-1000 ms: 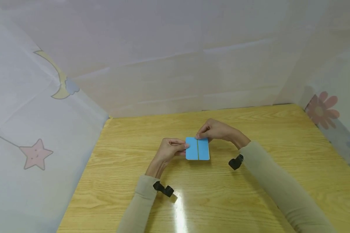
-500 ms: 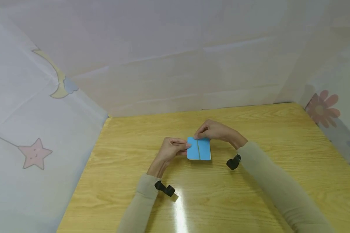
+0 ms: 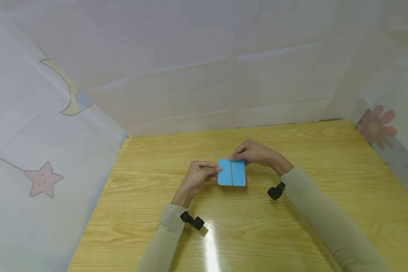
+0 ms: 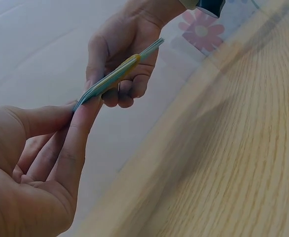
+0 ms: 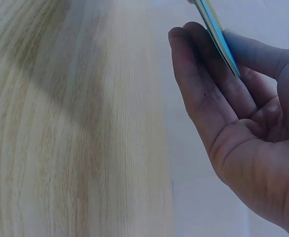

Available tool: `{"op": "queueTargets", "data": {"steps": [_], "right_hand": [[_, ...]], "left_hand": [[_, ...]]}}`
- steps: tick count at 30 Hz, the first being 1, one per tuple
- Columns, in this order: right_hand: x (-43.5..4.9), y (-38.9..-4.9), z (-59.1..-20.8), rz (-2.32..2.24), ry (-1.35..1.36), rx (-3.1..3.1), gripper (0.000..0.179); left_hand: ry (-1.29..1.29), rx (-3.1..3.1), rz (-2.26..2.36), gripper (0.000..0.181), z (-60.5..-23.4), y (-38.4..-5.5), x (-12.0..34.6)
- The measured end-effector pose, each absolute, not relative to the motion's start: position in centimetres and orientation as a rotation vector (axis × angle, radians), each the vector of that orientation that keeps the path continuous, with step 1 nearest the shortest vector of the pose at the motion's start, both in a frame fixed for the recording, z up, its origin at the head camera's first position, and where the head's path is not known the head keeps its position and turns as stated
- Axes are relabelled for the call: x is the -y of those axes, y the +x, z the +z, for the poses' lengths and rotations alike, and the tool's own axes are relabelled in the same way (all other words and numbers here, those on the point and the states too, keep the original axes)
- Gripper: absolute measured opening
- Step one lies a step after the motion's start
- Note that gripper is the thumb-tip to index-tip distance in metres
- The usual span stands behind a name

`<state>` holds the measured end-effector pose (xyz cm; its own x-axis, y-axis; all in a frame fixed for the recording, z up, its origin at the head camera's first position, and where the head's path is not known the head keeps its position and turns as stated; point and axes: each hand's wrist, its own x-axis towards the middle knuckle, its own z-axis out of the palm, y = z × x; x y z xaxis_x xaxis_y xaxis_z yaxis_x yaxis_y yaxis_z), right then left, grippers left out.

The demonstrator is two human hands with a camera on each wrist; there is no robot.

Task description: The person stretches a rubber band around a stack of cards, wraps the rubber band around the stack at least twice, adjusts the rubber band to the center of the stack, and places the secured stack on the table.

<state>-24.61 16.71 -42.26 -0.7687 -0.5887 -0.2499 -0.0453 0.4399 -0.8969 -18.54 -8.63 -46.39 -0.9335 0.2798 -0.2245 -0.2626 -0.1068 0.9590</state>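
Observation:
A small stack of square blue cards (image 3: pixel 238 174) with rounded corners is held up over the table. Around its middle runs a yellow rubber band (image 4: pixel 136 58), which crosses the blue face from top to bottom. My left hand (image 3: pixel 197 175) pinches the left edge of the stack between thumb and fingers. At the top edge, close to the band, my right hand (image 3: pixel 255 153) grips with its thumb on the blue face and fingers behind. Edge-on in the left wrist view, several thin layers show, bent slightly near the left fingertips.
Below the hands lies a wooden table (image 3: pixel 149 226) with a bright light reflection near its front. Pale printed cloth (image 3: pixel 197 94) hangs at the back and both sides. A black wrist camera (image 3: pixel 192 221) sits on the left cuff, another (image 3: pixel 276 191) on the right.
The stack has shifted slightly to the right since a second ago. The band looked slanted half a second ago and is nearly straight now. The right hand moved slightly left, then back right.

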Motion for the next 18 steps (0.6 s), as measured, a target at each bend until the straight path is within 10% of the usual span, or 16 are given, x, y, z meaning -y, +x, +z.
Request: {"op": "queueTargets", "data": {"steps": [18], "right_hand": [[-18.0,-22.6,-43.5,-1.516,-0.392,-2.03,0.044]], "left_hand": [[0.018,-1.852,2.115,0.02,-45.9,-18.9,9.1]]}}
